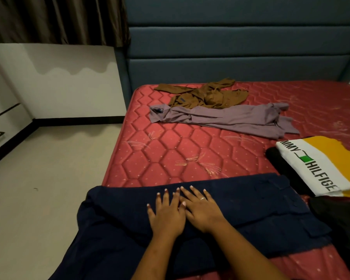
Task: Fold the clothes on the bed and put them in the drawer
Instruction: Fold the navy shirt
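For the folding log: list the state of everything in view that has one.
Navy garment: laid flat at the near bed edge, partly overhanging.
Left hand: flat on the navy garment, fingers straight.
Right hand: flat on the navy garment, fingers straight.
Brown shirt: crumpled, unfolded.
Grey shirt: rumpled, unfolded.
White-yellow shirt: folded, lying on black cloth.
Drawer: shut.

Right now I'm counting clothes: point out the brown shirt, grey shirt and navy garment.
brown shirt [210, 96], head view, crumpled middle.
grey shirt [230, 118], head view, body.
navy garment [119, 211], head view, left part.
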`<state>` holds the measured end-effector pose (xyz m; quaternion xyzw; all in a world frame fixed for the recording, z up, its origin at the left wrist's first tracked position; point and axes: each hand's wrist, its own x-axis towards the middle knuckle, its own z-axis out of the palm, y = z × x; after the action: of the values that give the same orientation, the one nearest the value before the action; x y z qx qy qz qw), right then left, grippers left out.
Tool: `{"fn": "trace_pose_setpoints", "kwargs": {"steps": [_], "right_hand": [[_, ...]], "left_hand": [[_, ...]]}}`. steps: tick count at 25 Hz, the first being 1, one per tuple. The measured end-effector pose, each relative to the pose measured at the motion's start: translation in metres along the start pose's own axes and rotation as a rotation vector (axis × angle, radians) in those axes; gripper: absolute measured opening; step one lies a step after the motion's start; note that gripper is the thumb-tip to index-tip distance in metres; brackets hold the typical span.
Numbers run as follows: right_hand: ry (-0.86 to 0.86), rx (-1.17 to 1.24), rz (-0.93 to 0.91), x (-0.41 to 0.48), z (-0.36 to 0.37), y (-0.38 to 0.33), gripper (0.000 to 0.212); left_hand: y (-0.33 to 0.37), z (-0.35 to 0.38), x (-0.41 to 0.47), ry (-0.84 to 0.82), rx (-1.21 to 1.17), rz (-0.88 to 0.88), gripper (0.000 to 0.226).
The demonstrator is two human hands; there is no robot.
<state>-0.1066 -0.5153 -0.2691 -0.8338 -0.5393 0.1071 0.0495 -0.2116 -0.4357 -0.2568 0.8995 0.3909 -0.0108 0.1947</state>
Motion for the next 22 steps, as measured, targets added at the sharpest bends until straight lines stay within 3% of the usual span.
{"fn": "trace_pose_setpoints", "kwargs": {"steps": [4, 9, 12, 16, 19, 22], "right_hand": [[0.007, -0.030, 0.263, -0.018, -0.014, 0.073, 0.059], [0.024, 0.021, 0.505, -0.034, -0.025, 0.132, 0.057], [0.072, 0.024, 0.605, -0.041, -0.030, 0.154, 0.058], [0.207, 0.116, 0.858, -0.054, -0.031, 0.176, 0.060], [0.246, 0.220, 1.012, -0.066, -0.037, 0.185, 0.068], [0.245, 0.277, 1.114, -0.073, -0.046, 0.188, 0.079]], "left_hand": [[-0.001, 0.011, 0.003, -0.043, 0.071, -0.080, 0.064], [0.029, 0.012, 0.004, -0.028, 0.076, -0.210, 0.057], [0.057, 0.018, 0.005, 0.010, 0.061, -0.046, 0.067], [0.095, 0.038, -0.001, -0.085, 0.034, 0.099, 0.056], [0.097, 0.053, -0.002, -0.063, 0.106, 0.136, 0.108], [0.094, 0.056, 0.000, -0.067, 0.128, 0.149, 0.124]]}}
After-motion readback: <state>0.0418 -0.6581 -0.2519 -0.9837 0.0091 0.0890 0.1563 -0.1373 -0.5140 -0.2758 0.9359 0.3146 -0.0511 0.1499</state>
